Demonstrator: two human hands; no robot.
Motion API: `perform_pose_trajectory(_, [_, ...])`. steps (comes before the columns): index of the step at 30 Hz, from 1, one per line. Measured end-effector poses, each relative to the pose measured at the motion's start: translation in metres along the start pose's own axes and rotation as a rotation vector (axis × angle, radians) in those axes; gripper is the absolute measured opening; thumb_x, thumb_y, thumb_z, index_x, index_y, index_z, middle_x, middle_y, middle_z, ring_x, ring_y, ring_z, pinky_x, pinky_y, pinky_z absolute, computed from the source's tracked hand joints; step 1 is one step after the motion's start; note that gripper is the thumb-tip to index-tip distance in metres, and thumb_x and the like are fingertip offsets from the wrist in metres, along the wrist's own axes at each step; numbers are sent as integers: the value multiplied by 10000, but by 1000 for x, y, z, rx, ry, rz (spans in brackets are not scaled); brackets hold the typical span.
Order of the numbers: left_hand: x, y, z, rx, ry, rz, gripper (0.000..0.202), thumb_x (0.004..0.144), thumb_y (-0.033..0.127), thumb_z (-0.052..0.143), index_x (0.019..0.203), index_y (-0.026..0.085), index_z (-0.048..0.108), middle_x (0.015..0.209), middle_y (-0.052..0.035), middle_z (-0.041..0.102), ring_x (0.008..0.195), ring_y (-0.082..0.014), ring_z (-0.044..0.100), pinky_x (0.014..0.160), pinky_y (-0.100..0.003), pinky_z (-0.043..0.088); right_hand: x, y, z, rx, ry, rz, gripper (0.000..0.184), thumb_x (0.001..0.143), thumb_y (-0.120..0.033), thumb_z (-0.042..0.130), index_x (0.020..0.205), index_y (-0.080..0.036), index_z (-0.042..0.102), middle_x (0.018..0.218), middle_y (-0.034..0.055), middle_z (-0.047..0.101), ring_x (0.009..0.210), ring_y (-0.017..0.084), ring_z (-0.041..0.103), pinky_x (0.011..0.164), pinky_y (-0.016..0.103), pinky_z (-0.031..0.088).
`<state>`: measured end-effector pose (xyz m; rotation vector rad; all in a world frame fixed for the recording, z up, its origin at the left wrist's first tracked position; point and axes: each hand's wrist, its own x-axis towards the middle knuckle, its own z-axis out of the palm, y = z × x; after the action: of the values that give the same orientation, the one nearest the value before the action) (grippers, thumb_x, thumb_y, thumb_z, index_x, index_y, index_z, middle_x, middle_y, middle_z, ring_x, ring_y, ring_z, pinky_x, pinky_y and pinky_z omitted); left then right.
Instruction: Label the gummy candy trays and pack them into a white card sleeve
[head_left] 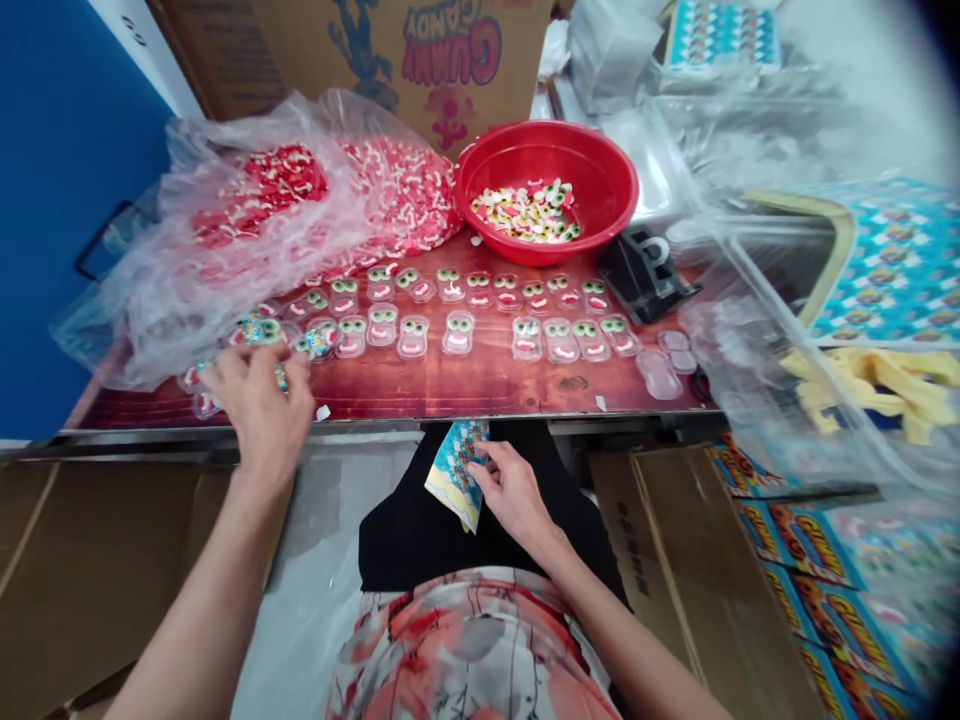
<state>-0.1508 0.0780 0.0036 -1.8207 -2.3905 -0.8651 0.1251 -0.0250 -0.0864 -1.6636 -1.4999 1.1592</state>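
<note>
My left hand (262,400) is over the left end of the wooden-look table, with a small blue printed sticker (281,378) between thumb and fingers. Beside its fingertips lie clear plastic candy trays holding gummy eyes and red-and-white mouths; one tray (319,340) has a blue sticker on it. My right hand (514,490) is above my lap, its thumb and fingers pinching a blue and yellow sticker sheet (459,475). Two rows of filled trays (459,333) run along the table.
A plastic bag of red-and-white gummies (300,210) and a red bowl (547,245) with gummy eyes stand at the back. A black tape dispenser (649,275) and unfilled trays (660,375) are at the right. Cardboard boxes (697,560) flank my legs; a yellow glove (877,385) lies far right.
</note>
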Motion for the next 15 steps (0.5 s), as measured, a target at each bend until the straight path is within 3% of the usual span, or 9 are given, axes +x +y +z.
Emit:
perform_pose_trajectory(1, [-21, 11, -2, -128, -138, 30, 281, 949, 407, 521, 953, 157, 649, 1030, -85, 666, 1077, -285, 589, 979, -468, 459, 0, -4, 3, 6, 5, -25, 282, 896, -267, 595, 1143, -185, 702, 1052, 84, 662, 809, 186, 661, 725, 312, 547])
perform_pose_trajectory(3, [-65, 32, -3, -432, -581, -23, 324, 928, 491, 519, 914, 191, 638, 838, -31, 665, 806, -199, 622, 764, -344, 506, 0, -12, 6, 28, 21, -69, 268, 900, -253, 599, 1138, -194, 707, 1062, 83, 666, 842, 191, 666, 735, 305, 545])
perform_pose_trajectory(4, [-86, 40, -1, -511, -725, -84, 328, 890, 513, 557, 898, 194, 635, 790, -19, 658, 737, -186, 614, 694, -317, 496, 0, -15, 7, 45, 28, -87, 258, 902, -245, 598, 1129, -196, 710, 1057, 81, 670, 849, 191, 667, 737, 301, 544])
perform_pose_trajectory(6, [-116, 50, 5, -631, -876, -188, 312, 815, 499, 631, 848, 189, 629, 728, -9, 649, 659, -169, 597, 636, -294, 473, 0, -21, 9, 77, 23, -121, 222, 906, -229, 597, 1087, -202, 723, 1019, 72, 682, 845, 188, 668, 739, 294, 540])
perform_pose_trajectory(8, [-133, 52, 13, -756, -913, -286, 292, 802, 469, 634, 848, 180, 643, 737, -14, 663, 665, -166, 604, 649, -286, 474, 0, -25, 10, 102, 2, -153, 185, 905, -210, 598, 1024, -210, 739, 966, 58, 698, 839, 184, 670, 749, 289, 532])
perform_pose_trajectory(11, [-138, 51, 21, -869, -843, -410, 279, 809, 436, 634, 894, 173, 669, 795, -15, 680, 710, -154, 595, 669, -261, 460, -1, -28, 13, 129, -17, -182, 171, 902, -198, 604, 979, -221, 755, 950, 46, 726, 850, 180, 680, 764, 286, 522])
perform_pose_trajectory(15, [-139, 55, 25, -928, -830, -451, 240, 828, 390, 641, 916, 172, 694, 819, -5, 677, 749, -143, 567, 711, -243, 438, -1, -32, 9, 164, 3, -165, 183, 915, -220, 590, 940, -226, 771, 933, 46, 740, 837, 177, 688, 725, 270, 520])
